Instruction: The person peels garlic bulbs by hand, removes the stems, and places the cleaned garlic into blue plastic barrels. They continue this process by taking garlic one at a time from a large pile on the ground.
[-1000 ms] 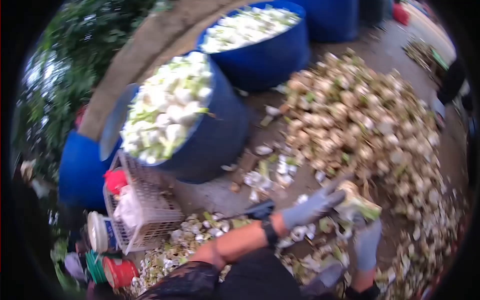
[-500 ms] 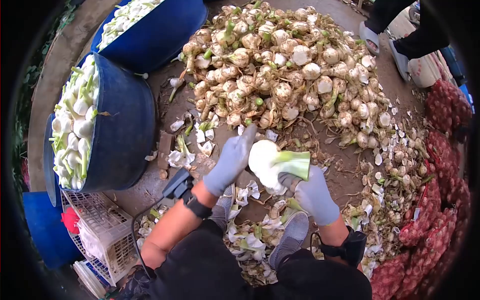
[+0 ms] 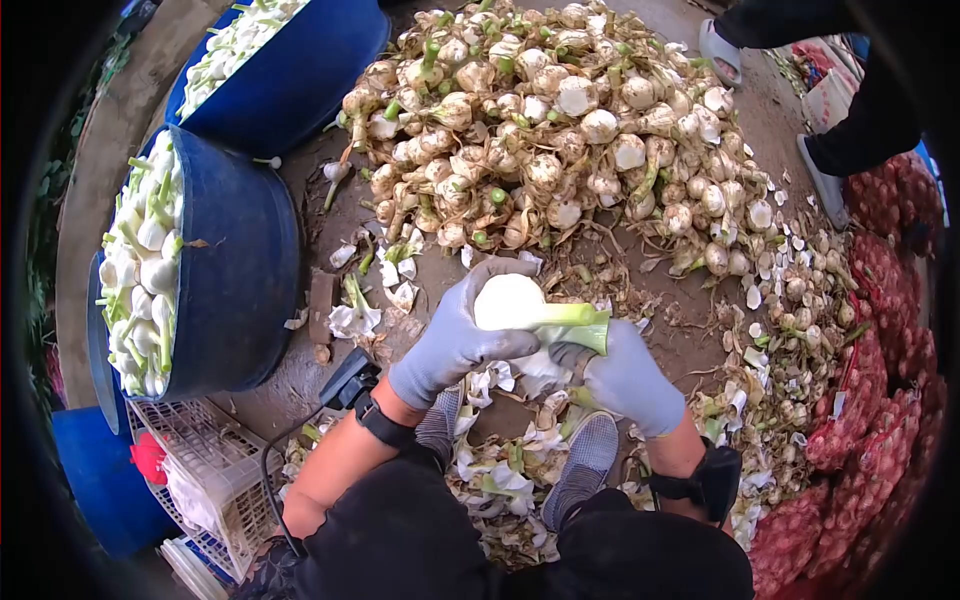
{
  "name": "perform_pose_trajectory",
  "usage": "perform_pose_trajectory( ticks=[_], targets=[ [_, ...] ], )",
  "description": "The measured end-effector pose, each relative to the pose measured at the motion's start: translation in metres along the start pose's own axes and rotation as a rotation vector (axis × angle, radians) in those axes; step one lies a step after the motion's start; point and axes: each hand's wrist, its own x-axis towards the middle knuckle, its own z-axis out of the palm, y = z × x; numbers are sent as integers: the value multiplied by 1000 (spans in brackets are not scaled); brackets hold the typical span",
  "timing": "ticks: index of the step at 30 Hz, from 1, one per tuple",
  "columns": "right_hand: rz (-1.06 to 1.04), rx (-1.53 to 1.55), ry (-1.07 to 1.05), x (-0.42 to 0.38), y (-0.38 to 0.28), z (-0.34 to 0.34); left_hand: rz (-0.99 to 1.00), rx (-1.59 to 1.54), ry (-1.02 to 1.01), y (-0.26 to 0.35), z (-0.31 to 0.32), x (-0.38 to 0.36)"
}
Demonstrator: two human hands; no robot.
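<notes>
My left hand (image 3: 450, 335), in a grey glove, is wrapped round a white, peeled garlic bulb (image 3: 508, 301) whose green stem points right. My right hand (image 3: 625, 378), also gloved, is closed beside the stem, on a loose green and white outer leaf (image 3: 590, 338) that hangs from the garlic. Something dark shows between the right fingers, too hidden to name. Just beyond my hands lies a large heap of unpeeled garlic (image 3: 545, 165). Peeled skins (image 3: 500, 485) are scattered around my shoes.
Blue tubs (image 3: 235, 260) of peeled garlic stand at the left, above a white plastic crate (image 3: 215, 460). Red net sacks (image 3: 865, 425) line the right side. At the upper right another person's dark-clad legs (image 3: 870, 120) and light shoes show beside the heap.
My left hand has moved from beside the garlic to close round the bulb. The outer leaf is now partly separated from the stem. The other person's legs and feet have shifted.
</notes>
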Motion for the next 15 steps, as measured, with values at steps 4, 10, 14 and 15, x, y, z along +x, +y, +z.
perform_pose_trajectory(
  ticks=[4,10,14,15],
  targets=[
    [-162,-612,265,0,2,-12,23,42,-48,8,1,-6],
    [-130,-1008,737,22,29,-50,-209,-156,-388,2,7,-11],
    [348,-1123,469,4,27,-62,-270,-259,-365,-10,0,-16],
    [351,-1124,470,-5,25,-50,-252,-267,-300,-11,-1,-13]
  ],
)
